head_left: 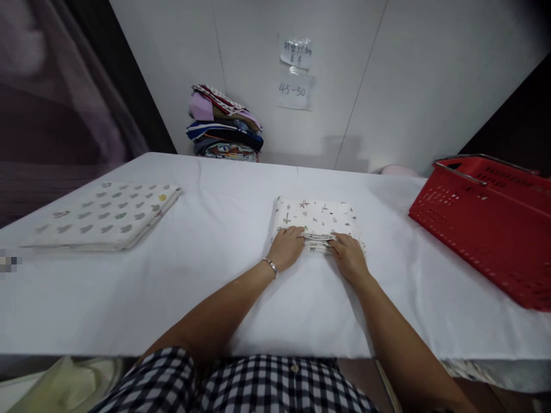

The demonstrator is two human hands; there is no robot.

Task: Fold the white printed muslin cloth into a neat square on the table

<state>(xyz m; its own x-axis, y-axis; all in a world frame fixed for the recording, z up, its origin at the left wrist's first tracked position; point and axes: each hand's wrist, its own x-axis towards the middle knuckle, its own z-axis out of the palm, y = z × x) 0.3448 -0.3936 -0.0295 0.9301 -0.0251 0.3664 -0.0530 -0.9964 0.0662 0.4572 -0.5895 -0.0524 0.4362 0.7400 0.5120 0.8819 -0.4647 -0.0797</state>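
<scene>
A folded white cloth [317, 217] with small scattered prints lies flat on the white-covered table, a little right of the middle. At its near left corner my left hand [287, 246] grips the edge, fingers on top and a bracelet at the wrist. My right hand [349, 255] holds the same near edge on the right, fingers curled over the layers. Between the hands the stacked folds show slightly parted. My thumbs are mostly hidden. The cloth's underside is out of sight.
Another folded white cloth [105, 212] with grey prints lies at the table's left. A red perforated basket [482, 223] with metal handles stands at the right. Behind the table's far edge is a pile of folded fabrics [226, 129] against the wall, left of two paper notes [295, 92].
</scene>
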